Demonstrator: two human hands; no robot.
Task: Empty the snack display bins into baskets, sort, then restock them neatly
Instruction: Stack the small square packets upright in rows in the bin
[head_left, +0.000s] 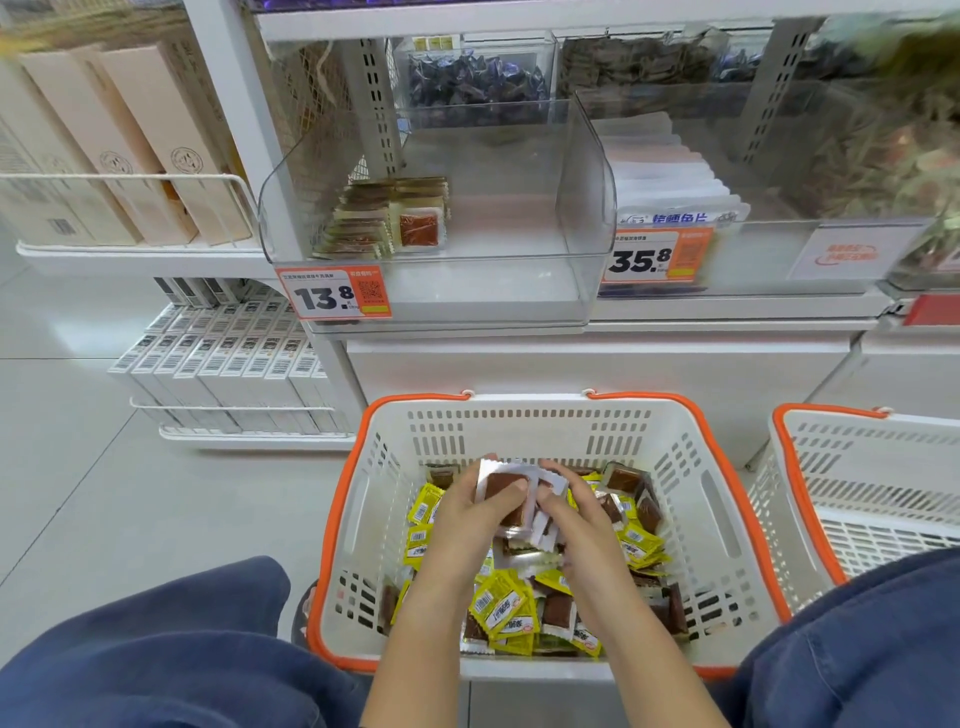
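Both my hands are inside the white basket with the orange rim (363, 431), above a heap of loose yellow and brown snack packets (511, 605). My left hand (480, 517) grips a small stack of brown snack packets (506, 483) with its thumb on top. My right hand (574, 512) pinches the stack's right edge. On the shelf above stands a clear display bin (587, 218) with a price tag reading 13.8. A neat row of packets (387, 218) stands in the bin's left part.
A second white and orange basket (800, 467) stands on the floor to the right. A clear bin of white packets (670, 182) tagged 35.8 sits beside the first bin. Boxed goods (218, 358) fill racks at the left. My knees in blue trousers (171, 660) flank the basket.
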